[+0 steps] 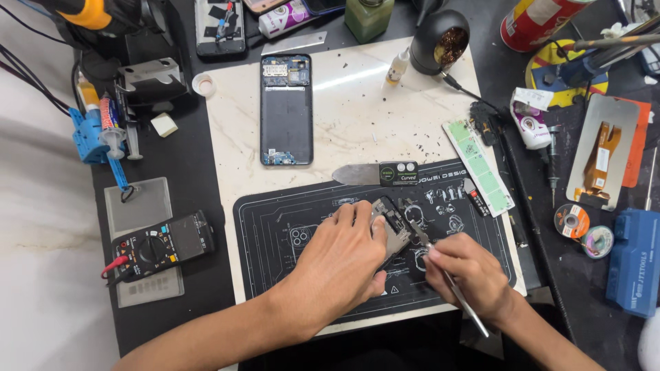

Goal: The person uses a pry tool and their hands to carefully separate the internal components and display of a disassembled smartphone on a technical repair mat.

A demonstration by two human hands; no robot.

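On the black repair mat near the front edge of the surface, the left hand lies palm down over a small phone part, a metal frame or board piece tilted up on one edge. Its fingers are spread and pressed along the part's upper side, seemingly to pin it so it cannot slide while it is worked on. The right hand pinches a slim metal tool, held like a pen, fingers closed tight round the shaft close to the tip for fine control. The tip meets the part at its right edge; whether it is tweezers or a pry pick I cannot tell at this size.

Behind the mat, on the pale marble slab, an opened phone body lies flat with its back off and its inside upward, well apart from the hands, set aside where it will not be knocked. A flat metal spatula with a dark handle rests just beyond the mat's top edge, within easy reach. To the right of the mat a green-and-white strip lies at a slant.

At the left edge of the surface a black multimeter sits with its leads beside it. Near the far right there are solder wire spools, a blue case and a phone screen with an orange flex cable, face down.
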